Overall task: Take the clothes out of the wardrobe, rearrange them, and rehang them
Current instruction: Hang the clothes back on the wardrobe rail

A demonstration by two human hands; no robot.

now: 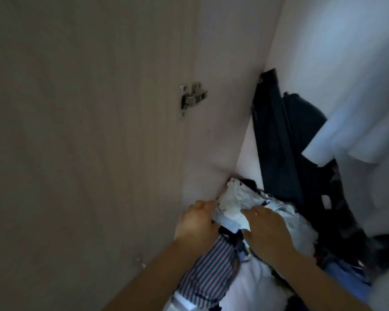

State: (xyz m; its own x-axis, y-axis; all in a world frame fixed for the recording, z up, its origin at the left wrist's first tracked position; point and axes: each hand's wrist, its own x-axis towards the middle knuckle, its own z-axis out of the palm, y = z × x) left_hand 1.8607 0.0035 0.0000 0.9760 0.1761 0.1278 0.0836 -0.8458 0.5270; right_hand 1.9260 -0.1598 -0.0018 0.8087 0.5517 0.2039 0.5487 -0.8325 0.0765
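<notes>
Wardrobe interior, dim, some blur. The wood-grain side panel (88, 142) takes up the whole left side and meets the paler back panel (240, 63) in the rear left corner.

White hanging garment (350, 90): fills the right side of the wardrobe, with a hem or sleeve edge jutting left over the dark clothes.

Dark navy hanging garment (276, 142): hangs against the back panel, just right of the rear corner, partly behind the white one. More dark cloth trails down from it toward the right edge.

Heap of clothes (258, 286): at the bottom of the wardrobe, pushed up to the side panel. Whites, blues and dark pieces are mixed together; separate items are hard to tell apart.

Striped shirt (211, 272): pink, white and dark green stripes, on the left edge of the heap, under the left forearm.

Pale printed garment (240, 205): crumpled on top of the heap, its far end tucked into the rear left corner, between both hands.

Left hand (195, 223): at the garment's left edge beside the side panel, fingers curled and gripping the cloth.

Right hand (265, 230): laid on top of the same garment, fingers fairly straight and spread, pointing toward the corner, a ring on one finger. Thumb sits at the fold below; whether it pinches cannot be told.

Metal hinge (192, 97): mounted on the side panel, well above the heap.
</notes>
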